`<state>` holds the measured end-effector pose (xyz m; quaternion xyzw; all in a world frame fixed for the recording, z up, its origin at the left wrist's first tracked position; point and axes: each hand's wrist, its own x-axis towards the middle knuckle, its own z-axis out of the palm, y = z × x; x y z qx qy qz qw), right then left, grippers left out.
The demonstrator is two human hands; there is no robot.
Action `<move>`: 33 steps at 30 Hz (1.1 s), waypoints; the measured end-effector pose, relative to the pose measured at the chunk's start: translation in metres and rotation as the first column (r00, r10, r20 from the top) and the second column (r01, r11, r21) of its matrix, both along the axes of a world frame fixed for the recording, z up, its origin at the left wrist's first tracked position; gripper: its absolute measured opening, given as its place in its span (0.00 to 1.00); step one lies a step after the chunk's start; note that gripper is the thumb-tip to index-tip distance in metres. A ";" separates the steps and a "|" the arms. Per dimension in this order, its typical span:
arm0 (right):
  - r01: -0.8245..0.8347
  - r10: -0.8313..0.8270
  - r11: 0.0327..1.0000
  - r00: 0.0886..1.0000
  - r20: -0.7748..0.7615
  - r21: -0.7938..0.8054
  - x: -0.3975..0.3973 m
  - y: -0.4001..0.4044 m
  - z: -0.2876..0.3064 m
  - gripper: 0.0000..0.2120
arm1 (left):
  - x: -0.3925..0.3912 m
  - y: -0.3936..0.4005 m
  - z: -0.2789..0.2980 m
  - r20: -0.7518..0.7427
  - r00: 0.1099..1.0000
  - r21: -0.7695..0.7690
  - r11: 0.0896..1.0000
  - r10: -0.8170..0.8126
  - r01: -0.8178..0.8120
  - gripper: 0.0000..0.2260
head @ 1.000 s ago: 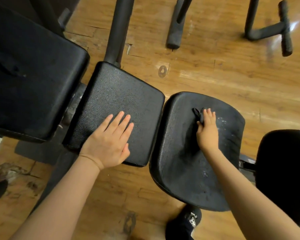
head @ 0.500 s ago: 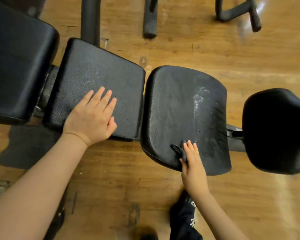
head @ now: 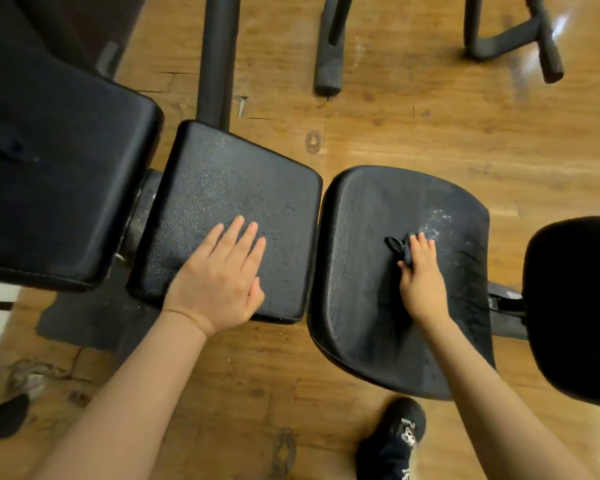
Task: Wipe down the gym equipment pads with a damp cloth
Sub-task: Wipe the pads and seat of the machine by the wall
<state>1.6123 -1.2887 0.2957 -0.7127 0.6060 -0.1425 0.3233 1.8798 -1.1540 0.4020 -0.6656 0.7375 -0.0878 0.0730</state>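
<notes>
Head view: sock [head: 400,436] bears a white logo (unreadable); pads unlabelled.

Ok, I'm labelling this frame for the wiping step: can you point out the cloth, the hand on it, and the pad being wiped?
cloth [head: 399,247], head view, on the dark bunched fabric left of the fingers.
right hand [head: 421,277], head view, on its back.
curved pad [head: 357,271], head view, on bare surface left of the hand.
</notes>
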 end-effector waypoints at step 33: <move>-0.106 0.103 0.990 0.994 0.033 0.089 -0.069 0.142 0.000 0.26 | 0.002 0.000 -0.006 -0.001 1.000 -0.051 0.998 0.031 -0.031 0.24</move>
